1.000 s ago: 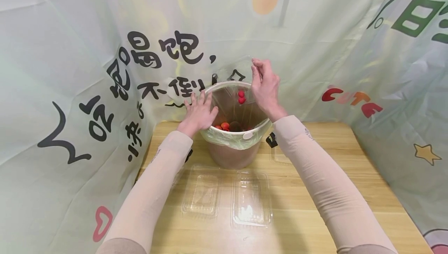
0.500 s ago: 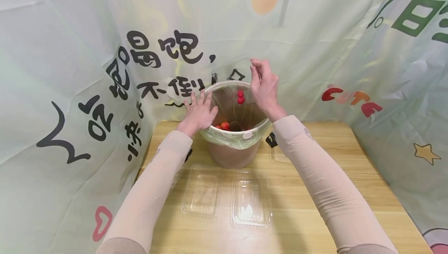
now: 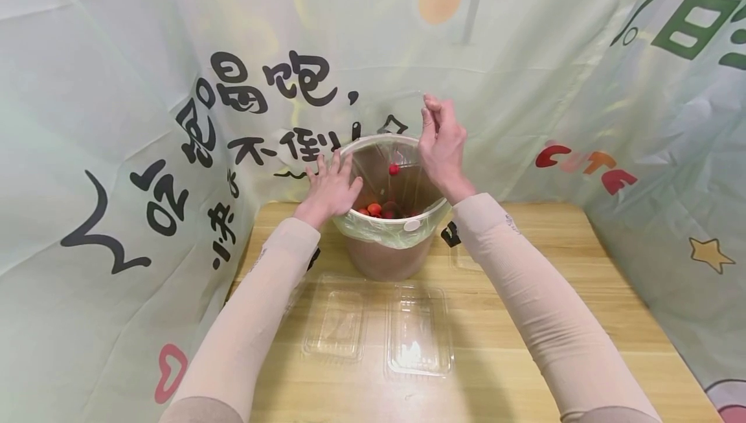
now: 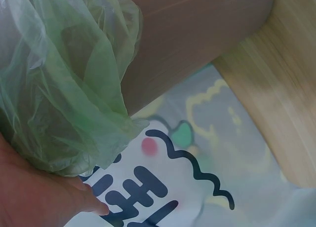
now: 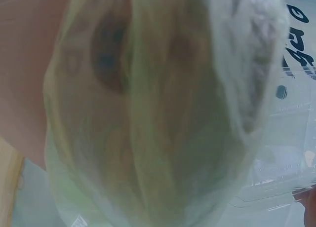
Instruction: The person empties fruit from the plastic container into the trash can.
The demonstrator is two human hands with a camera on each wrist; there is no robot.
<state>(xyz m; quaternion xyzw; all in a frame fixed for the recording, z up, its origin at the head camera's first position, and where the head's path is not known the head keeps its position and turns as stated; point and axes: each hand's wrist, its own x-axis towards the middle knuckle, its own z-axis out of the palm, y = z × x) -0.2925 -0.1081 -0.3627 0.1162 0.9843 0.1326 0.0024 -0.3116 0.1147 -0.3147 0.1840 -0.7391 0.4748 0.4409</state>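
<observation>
A brown bin lined with a green bag stands at the back of the wooden table. My left hand rests on the bin's left rim with fingers straight; the left wrist view shows the bag bunched over the bin wall beside that hand. My right hand pinches a clear plastic container, tilted above the bin's mouth. One red fruit is in the air inside the bin. More red and orange fruits lie at the bottom. The right wrist view shows the blurred bag.
Two clear plastic containers lie side by side on the table in front of the bin. A printed cloth backdrop closes in the back and both sides.
Two red fruits hung just under the tilted container; now only one shows, lower inside the bin. My right hand shifted slightly; my left hand stayed on the rim.
</observation>
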